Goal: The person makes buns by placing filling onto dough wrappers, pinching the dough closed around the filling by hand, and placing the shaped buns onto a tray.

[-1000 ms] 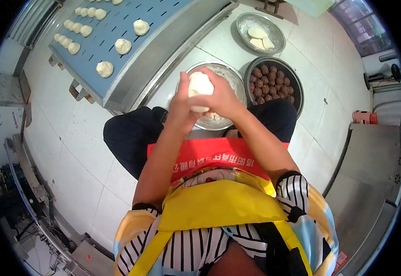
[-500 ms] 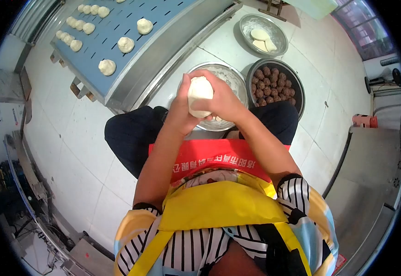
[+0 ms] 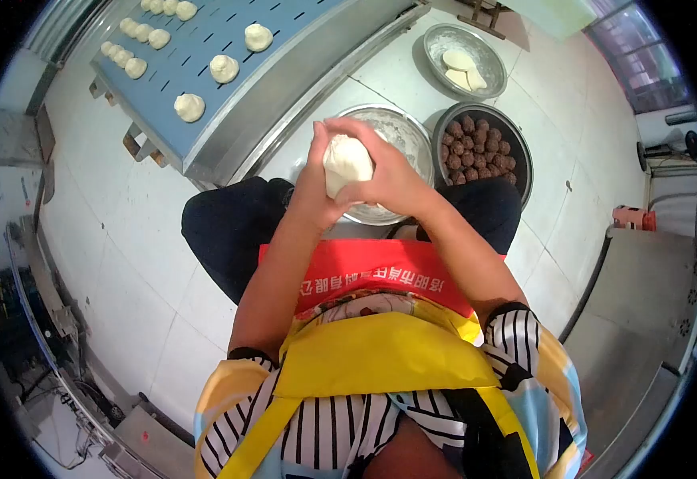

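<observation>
At the lower left of the frame, dark machinery (image 3: 13,303) with cables and metal rails stands at the edge of a white tiled floor (image 3: 125,239). In the upper left, a blue slotted panel (image 3: 164,86) in a metal frame bears short rows of dough balls (image 3: 135,68) near its left side and, toward its right edge, a slanting line of three separate rounded dough pieces (image 3: 224,69). Just left of centre come the person's dark trousers (image 3: 224,231), knees apart. Near the middle of the frame, the left hand (image 3: 313,190) is cupped around the left side of a pale dough ball (image 3: 347,164), and the right hand (image 3: 394,176) grasps its right side, thumb lying across the lower part; the ball is held between the two palms, its top gathered and creased. Behind the hands stands a flour-dusted metal bowl (image 3: 412,142). Below, a red apron panel (image 3: 348,267) with white lettering meets a yellow bib (image 3: 388,351). At upper right of centre, a metal basin (image 3: 490,54) holds flat pale dough pieces (image 3: 458,60), and just below it a dark-rimmed basin (image 3: 526,152) is filled with brown balls (image 3: 480,150). Along the right edge stands a grey metal cabinet (image 3: 628,287).
</observation>
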A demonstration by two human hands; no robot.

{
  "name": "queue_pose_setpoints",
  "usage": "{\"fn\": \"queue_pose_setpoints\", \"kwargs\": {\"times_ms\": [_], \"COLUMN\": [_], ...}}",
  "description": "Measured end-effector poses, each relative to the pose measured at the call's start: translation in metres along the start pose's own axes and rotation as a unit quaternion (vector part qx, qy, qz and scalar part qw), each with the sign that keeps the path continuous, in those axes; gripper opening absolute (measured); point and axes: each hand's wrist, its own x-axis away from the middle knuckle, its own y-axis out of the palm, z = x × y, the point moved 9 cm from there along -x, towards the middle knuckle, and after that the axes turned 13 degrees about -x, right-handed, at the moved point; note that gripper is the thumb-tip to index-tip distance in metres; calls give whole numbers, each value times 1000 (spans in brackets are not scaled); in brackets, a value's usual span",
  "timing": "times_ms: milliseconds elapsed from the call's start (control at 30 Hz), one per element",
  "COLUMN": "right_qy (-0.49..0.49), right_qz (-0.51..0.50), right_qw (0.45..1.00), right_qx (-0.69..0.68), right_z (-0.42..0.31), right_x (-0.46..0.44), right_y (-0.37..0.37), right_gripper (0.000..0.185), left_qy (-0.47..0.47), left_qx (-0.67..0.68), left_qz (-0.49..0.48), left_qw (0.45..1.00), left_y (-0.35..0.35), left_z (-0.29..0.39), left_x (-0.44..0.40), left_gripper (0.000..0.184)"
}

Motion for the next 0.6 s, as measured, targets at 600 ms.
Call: {"fn": "queue_pose_setpoints", "kwargs": {"times_ms": [600], "right_qy": [-31], "right_qz": [-11], "right_qw": [994], "right_qx": [102], "right_z": [0], "right_x": [-3], "right_y": [2], "right_gripper": [65], "left_qy": [189], "left_qx": [-83], "left_qz": [-45], "left_qw": [977], "left_y": [11], "left_z": [26], "left_x": [14], "left_gripper": [62]}}
